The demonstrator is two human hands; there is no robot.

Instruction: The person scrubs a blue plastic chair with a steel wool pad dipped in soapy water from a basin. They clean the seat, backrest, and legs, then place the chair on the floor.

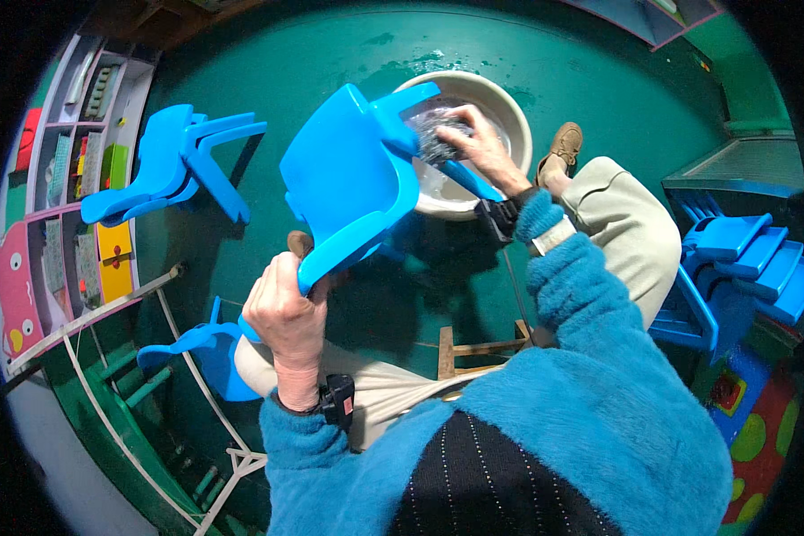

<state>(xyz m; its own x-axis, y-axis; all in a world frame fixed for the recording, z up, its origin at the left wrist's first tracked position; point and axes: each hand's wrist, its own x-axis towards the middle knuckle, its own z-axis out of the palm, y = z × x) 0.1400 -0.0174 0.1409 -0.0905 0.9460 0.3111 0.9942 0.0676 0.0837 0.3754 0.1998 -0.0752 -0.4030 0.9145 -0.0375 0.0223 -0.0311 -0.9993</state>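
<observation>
A small blue plastic chair [344,165] is held tilted in front of me, its legs pointing toward a pale round basin [523,125]. My left hand [286,299] is closed round the near edge of the chair. In my right hand [484,147] is a grey, shiny steel wool scourer [434,136], pressed against or just beside a chair leg over the basin. Sudsy-looking water [433,183] shows inside the basin, partly hidden by the chair and my hand.
Stacked blue chairs [165,165] stand on the left, near shelves [85,134] with toys. Another blue chair [210,353] lies by my left knee, beside a white metal frame [232,460]. More blue chairs [741,259] are piled at right. Water wets the green floor [286,54].
</observation>
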